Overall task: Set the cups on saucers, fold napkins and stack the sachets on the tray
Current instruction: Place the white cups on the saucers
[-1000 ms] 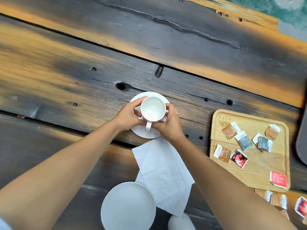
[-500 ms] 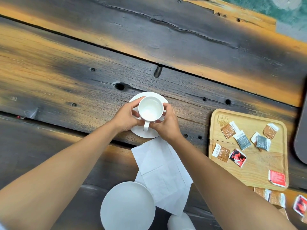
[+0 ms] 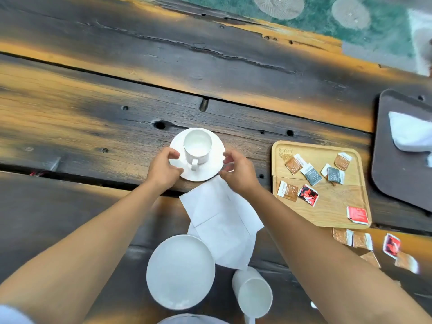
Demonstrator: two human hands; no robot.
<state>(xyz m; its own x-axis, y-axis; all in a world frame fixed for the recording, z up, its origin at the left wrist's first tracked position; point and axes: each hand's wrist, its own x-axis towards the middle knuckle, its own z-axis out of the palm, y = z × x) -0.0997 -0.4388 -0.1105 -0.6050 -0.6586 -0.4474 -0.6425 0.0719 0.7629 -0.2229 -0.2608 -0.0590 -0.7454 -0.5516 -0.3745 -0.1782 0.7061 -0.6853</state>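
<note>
A white cup (image 3: 197, 148) stands upright on a white saucer (image 3: 215, 146) at the table's middle, handle toward me. My left hand (image 3: 162, 170) is open at the saucer's left rim, fingers apart from the cup. My right hand (image 3: 238, 173) is open at the saucer's right rim, holding nothing. An unfolded white napkin (image 3: 222, 220) lies just below the saucer. A second empty saucer (image 3: 180, 271) and a second cup (image 3: 253, 293) sit near me. The wooden tray (image 3: 336, 206) at right carries several scattered sachets (image 3: 311, 175).
More sachets (image 3: 364, 240) lie loose on the table below the tray. A dark board (image 3: 397, 174) with a white cloth (image 3: 411, 133) sits at the far right. The far table edge borders a green floor (image 3: 327, 17).
Both hands have let go of the cup and drawn apart to the saucer's sides; the cup now rests on the saucer. The camera view has tilted up.
</note>
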